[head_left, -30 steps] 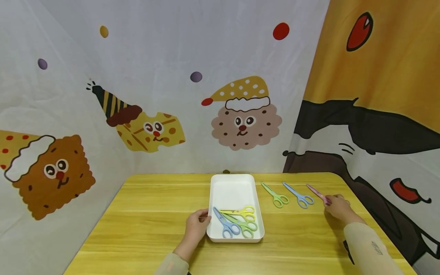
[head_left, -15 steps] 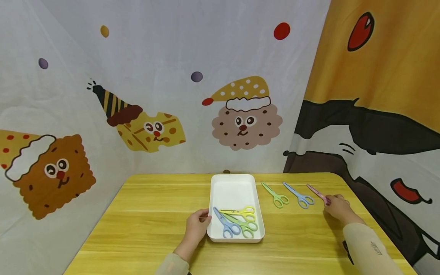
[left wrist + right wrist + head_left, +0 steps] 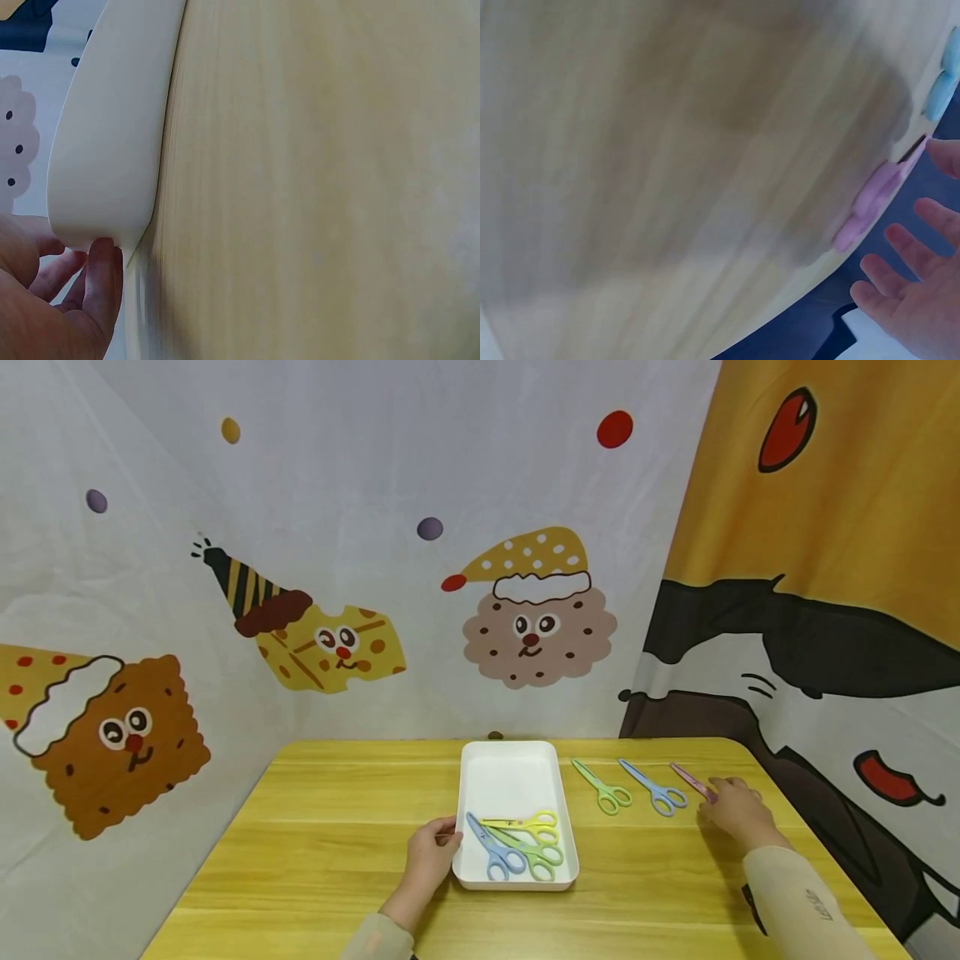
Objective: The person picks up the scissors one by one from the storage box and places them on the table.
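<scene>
A white tray (image 3: 506, 777) lies on the table with blue scissors (image 3: 491, 852), yellow scissors (image 3: 543, 827) and green scissors (image 3: 542, 858) in its near half. My left hand (image 3: 429, 858) holds the tray by its left side; in the left wrist view, the thumb and fingers pinch the tray's wall. At the far right, my right hand (image 3: 741, 812) hovers over the handles of pink scissors (image 3: 693, 782). Its fingers are spread with nothing between them in the right wrist view, where the pink handles (image 3: 870, 202) lie on the table beside the fingertips.
Right of the tray, a second pair of green scissors (image 3: 603, 787) and a second blue pair (image 3: 654, 788) lie in a row with the pink pair, blades pointing away. A cartoon-printed cloth (image 3: 360, 485) hangs behind the wooden table (image 3: 322, 835).
My right hand has loosened from the pink scissors' handles, its fingers spreading and lifting slightly. The pink scissors stay in place. My left hand and the tray have not moved.
</scene>
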